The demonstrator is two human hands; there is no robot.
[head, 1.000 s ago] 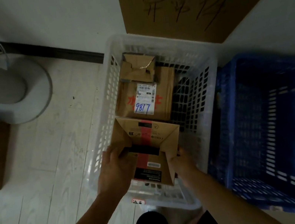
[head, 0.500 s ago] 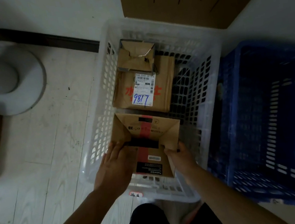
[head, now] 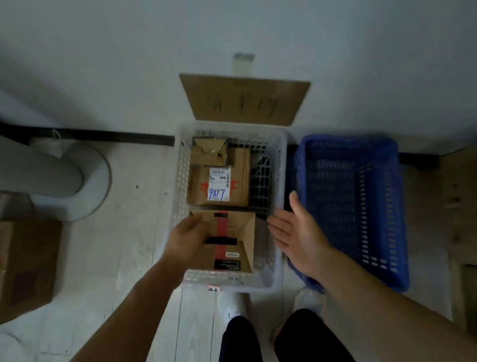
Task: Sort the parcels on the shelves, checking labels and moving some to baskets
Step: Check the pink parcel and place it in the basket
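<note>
The red-striped parcel [head: 234, 238] is now lying in the near end of the white basket [head: 180, 187], just in front of the parcel marked 9817 [head: 219, 184] and the small box [head: 210, 154] sitting on that parcel's far edge. Half a second ago both hands were pressing against this parcel's sides. Now the right hand [head: 297, 228] is coming away from it. The view is also widening, which suggests the person is straightening up from the basket.

Judging by this, the drop is as good as done. The parcel is resting inside the basket walls, so the next parcel from the shelves is probably what is waiting.

The right hand is hanging open, fingers straight and spread and palm turned towards the parcel. It is hovering over the white basket's right rim, beside the blue basket [head: 358, 208], and touching nothing.

The left hand [head: 188, 236] is staying at the parcel's far left corner with its fingers bent over the flap. Blur is hiding whether it is gripping the cardboard or only resting there. Both forearms are reaching down and forward from the bottom edge of the view.
</note>
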